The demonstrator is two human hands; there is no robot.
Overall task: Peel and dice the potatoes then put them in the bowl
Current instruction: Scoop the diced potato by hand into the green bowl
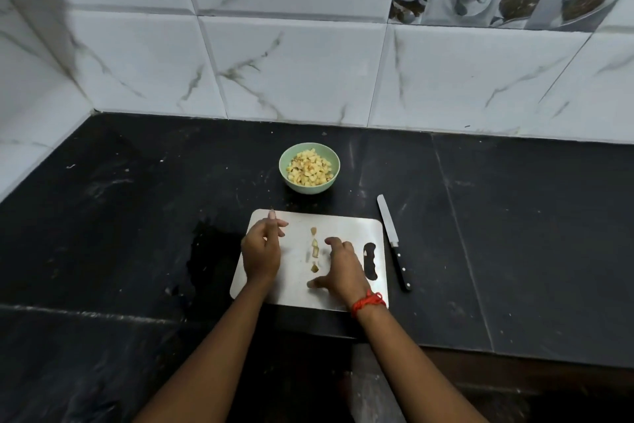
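Both over the cutting board (343, 227): left hand (261, 253) loosely curled, empty; right hand (343, 268) spread wide, empty. Between them, potato pieces (314, 249). Behind the board, bowl (309, 182) full of diced potato; right of it, knife (394, 241).

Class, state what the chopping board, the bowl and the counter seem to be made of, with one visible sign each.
Chopping board: likely brushed steel, grey sheen.
Bowl: pale green, smooth; ceramic or melamine, unclear.
Counter: dark polished stone, seemingly, with visible slab joints.

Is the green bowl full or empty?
Nearly full: the green bowl holds diced potato heaped to about its rim.
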